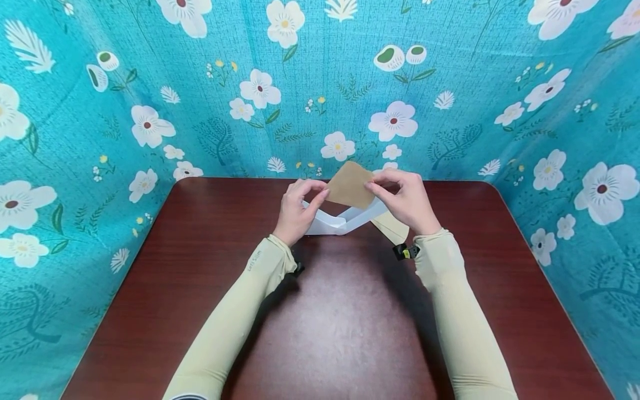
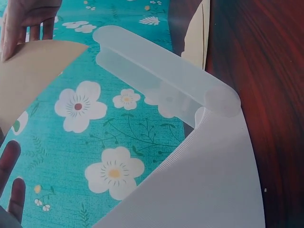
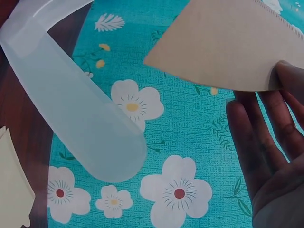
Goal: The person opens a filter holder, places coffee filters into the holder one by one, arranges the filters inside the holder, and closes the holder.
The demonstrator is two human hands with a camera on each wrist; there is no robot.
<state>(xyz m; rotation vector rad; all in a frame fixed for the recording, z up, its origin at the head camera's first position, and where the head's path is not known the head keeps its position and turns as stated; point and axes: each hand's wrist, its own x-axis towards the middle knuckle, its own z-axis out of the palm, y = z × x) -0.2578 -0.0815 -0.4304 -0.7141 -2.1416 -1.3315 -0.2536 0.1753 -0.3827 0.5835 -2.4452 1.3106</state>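
Observation:
Both hands hold up a brown cone-shaped paper coffee filter (image 1: 350, 184) with a crimped edge showing in the right wrist view. My left hand (image 1: 295, 210) pinches its left corner between thumb and fingers. At the right side, my right hand (image 1: 404, 199) pinches it between thumb and fingertips. Just below stands a translucent white V-shaped plastic holder (image 1: 361, 216), its two arms spreading out from a rounded joint. In the left wrist view, a broad pale panel (image 2: 213, 175) with a ribbed edge extends from that joint.
Cream-coloured paper pieces (image 1: 392, 226), resembling filters, lie behind the right wrist on the dark red-brown table (image 1: 330, 322). A turquoise flowered curtain (image 1: 310, 83) hangs at the back and along both sides. Black wrist-camera mounts sit under the sleeves.

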